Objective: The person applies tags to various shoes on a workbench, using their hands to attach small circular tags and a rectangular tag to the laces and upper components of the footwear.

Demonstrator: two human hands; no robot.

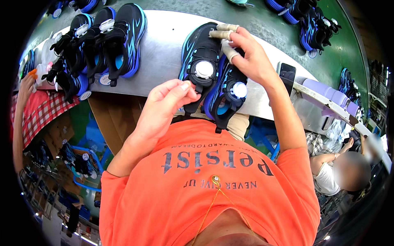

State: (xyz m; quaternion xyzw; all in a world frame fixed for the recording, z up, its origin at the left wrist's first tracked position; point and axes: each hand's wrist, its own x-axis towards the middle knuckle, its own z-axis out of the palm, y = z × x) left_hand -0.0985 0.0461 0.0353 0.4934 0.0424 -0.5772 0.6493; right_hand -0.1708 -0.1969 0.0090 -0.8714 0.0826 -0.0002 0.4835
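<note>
Two black sneakers with blue and purple trim lie side by side in front of me, toes away. The left sneaker [200, 53] and the right sneaker [232, 78] each carry a round white dial-like piece on the tongue. My left hand [172, 96] is closed in a pinch beside the left sneaker's collar; what its fingertips hold, if anything, is hidden. Across the toes reaches my right hand [246, 53], with pale covers on several fingers. Its fingertips touch the left sneaker's toe, while the palm and thumb close over the right sneaker's front, hiding that toe.
More matching sneakers [123, 41] stand on the metal table [162, 45] to the left, near another person's hand [28, 84]. A phone [286, 76] lies right of my arm, beside a purple container [320, 92]. Further sneakers [314, 30] sit on the green surface beyond.
</note>
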